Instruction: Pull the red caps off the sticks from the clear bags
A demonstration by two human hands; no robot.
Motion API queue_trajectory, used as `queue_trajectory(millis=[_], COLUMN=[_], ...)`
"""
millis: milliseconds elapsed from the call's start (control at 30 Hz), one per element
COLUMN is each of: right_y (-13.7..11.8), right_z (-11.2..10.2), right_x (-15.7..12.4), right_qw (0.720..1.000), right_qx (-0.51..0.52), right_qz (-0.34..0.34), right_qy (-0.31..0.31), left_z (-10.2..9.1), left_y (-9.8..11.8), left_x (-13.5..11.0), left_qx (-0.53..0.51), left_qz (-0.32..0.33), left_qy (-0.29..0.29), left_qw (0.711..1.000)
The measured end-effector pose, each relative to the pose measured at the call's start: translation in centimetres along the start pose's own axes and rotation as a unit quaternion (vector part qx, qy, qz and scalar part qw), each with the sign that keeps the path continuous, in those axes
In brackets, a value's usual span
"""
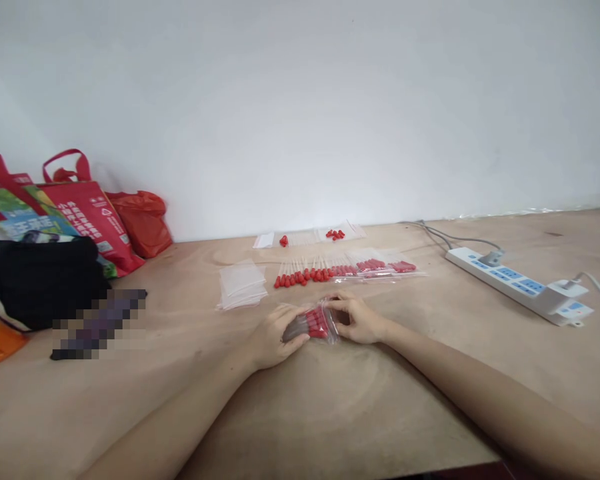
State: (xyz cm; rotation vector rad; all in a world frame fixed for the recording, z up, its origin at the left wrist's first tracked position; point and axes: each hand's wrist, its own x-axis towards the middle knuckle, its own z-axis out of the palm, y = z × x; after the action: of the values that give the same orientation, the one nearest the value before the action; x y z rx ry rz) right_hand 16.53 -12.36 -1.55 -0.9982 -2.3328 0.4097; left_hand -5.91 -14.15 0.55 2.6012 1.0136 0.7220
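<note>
Both my hands rest on the wooden table (300,407) and grip one small clear plastic bag (319,324) filled with red-tipped sticks. My left hand (275,335) is closed on the bag's left end. My right hand (356,319) pinches its right end, fingers curled. Just beyond lies a row of loose red-tipped white sticks (305,273), with filled clear bags (387,266) to their right. A stack of empty clear bags (241,283) lies to the left of the sticks.
More small bags with red pieces (335,234) lie near the white wall. A white power strip (523,285) with cables lies at the right. Red shopping bags (93,213), a black bag (40,280) and a blurred dark object (97,323) crowd the left.
</note>
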Motion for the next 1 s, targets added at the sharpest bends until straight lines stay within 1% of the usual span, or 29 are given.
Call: queue_trajectory(millis=[100,167,200,267,367,467,567,633,733,800,900,1000], right_y=[-0.2,-0.4,-0.5,-0.7,-1.0,-1.2,-1.4,-1.6,-1.8,-1.7,-1.5,-1.6], right_z=[-0.7,-1.1,-1.2,-1.1,-0.5,-0.3,-0.5,-0.6,-0.5,-0.2,0.0,-0.1], right_x=[0.1,0.3,0.4,0.6,0.7,0.7,0.7,0.8,1.0,1.0,1.1,1.1], right_qw=[0.999,0.999,0.999,0.999,0.995,0.996,1.0,0.999,0.993,0.985,0.975,0.978], right_qx=[-0.042,-0.053,-0.041,0.015,0.09,0.083,0.021,0.01,0.075,0.126,0.175,0.166], right_qz=[0.012,0.008,-0.003,-0.03,-0.044,-0.038,-0.005,0.033,0.092,0.118,0.129,0.118], right_qy=[-0.005,-0.006,-0.009,-0.01,0.008,0.009,0.002,-0.009,-0.023,-0.027,-0.039,-0.054], left_z=[0.2,0.3,0.3,0.3,0.3,0.2,0.1,0.1,0.2,0.2,0.2,0.2], left_y=[-0.2,-0.2,-0.2,-0.2,-0.2,-0.2,-0.2,-0.1,-0.1,-0.2,-0.2,-0.2], left_x=[0.0,0.0,0.0,0.0,0.1,0.1,0.1,0.1,0.2,0.1,0.1,0.1], left_qx=[-0.005,-0.009,-0.009,-0.008,-0.001,0.001,-0.003,-0.007,-0.012,-0.011,-0.008,-0.006], left_qz=[-0.001,-0.004,-0.007,-0.012,-0.026,-0.027,-0.024,-0.029,-0.036,-0.039,-0.04,-0.037], left_qy=[0.017,0.028,0.03,0.029,0.024,0.018,0.015,0.017,0.019,0.018,0.021,0.019], left_qw=[1.0,1.0,0.999,0.999,0.999,0.999,1.0,0.999,0.999,0.999,0.999,0.999])
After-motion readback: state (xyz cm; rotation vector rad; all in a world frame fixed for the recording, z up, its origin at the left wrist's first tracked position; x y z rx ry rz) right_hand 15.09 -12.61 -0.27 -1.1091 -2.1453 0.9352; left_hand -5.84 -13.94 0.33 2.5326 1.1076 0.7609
